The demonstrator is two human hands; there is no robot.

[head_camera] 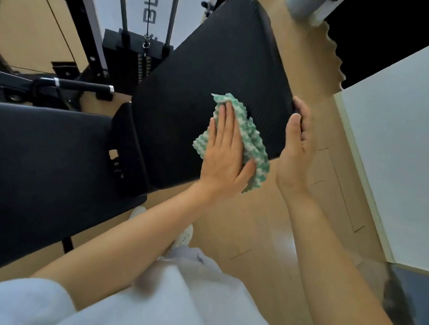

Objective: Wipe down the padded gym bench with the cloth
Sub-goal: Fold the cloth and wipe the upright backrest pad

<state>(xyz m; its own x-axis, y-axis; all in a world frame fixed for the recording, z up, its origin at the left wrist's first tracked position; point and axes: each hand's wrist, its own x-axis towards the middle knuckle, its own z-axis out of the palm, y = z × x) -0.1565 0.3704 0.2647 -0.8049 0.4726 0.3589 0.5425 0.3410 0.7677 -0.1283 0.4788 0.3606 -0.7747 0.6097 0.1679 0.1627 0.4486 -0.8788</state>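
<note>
Pale wood floor (259,228) fills the room under a black gym bench, with a white wall panel (393,158) at 3 o'clock and a cable machine (142,43) with a weight stack at 11 o'clock. A black bar (79,84) with white bands lies at 9 o'clock beside the machine's frame.

The bench has two black pads: a ribbed backrest (212,71) running from the centre up toward 12 o'clock, and a smoother seat (48,167) at 8 o'clock, the two set apart by a narrow gap where a bracket shows.

The cloth (252,142), green and white in a wavy weave, sits on the lower right part of the backrest, and its bottom corner hangs just past the pad's edge. The left hand (225,153) lies flat on it, fingers straight and close together, the palm pressing it to the pad and the thumb hooked around its lower edge.

The right hand (296,146) is at the backrest's right edge, about 3 o'clock from the cloth. Its thumb lies on the top face and its fingers curl behind the edge, so it seems to grip the pad, though the fingertips are hidden.

Both forearms are bare. At 6 o'clock are light grey clothing (153,294) and a white shoe (184,236) on the floor.
</note>
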